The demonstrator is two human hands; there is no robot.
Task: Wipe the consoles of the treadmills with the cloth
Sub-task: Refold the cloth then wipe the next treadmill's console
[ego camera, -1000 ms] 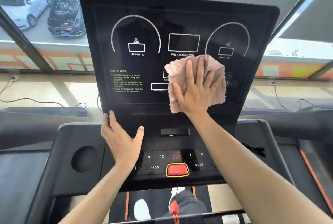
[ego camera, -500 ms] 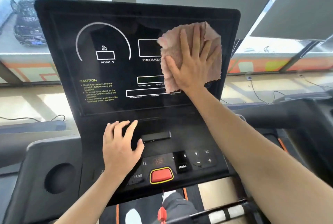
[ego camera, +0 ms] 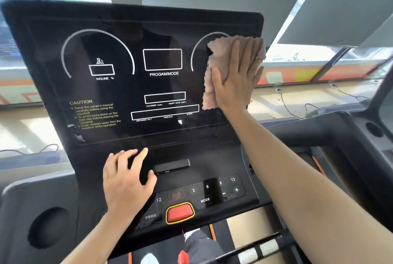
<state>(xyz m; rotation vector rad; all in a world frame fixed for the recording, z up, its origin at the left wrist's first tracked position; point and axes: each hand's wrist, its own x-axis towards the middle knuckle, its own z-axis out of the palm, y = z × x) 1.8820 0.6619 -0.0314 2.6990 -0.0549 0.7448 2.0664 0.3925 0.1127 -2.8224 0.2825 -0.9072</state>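
A black treadmill console (ego camera: pixel 119 93) with white dial outlines and yellow caution text fills the view. My right hand (ego camera: pixel 236 79) lies flat, fingers straight, pressing a pink cloth (ego camera: pixel 210 81) against the screen's right side, over the right dial and near the console's right edge. My left hand (ego camera: pixel 125 181) rests with spread fingers on the dark ledge below the screen, just left of a small black bar (ego camera: pixel 172 166). Beneath it sits the button panel with a red stop button (ego camera: pixel 180 212).
A grey side tray with a round cup hole (ego camera: pixel 50 227) lies at the lower left. A neighbouring treadmill's dark handrail (ego camera: pixel 331 132) runs at the right. Windows, blinds and trailing cables (ego camera: pixel 297 108) lie behind. My shoe and the belt show below the console.
My right hand has slid the cloth from the screen's middle up and across to its right edge. My left hand moved from the console's left edge onto the ledge under the screen.
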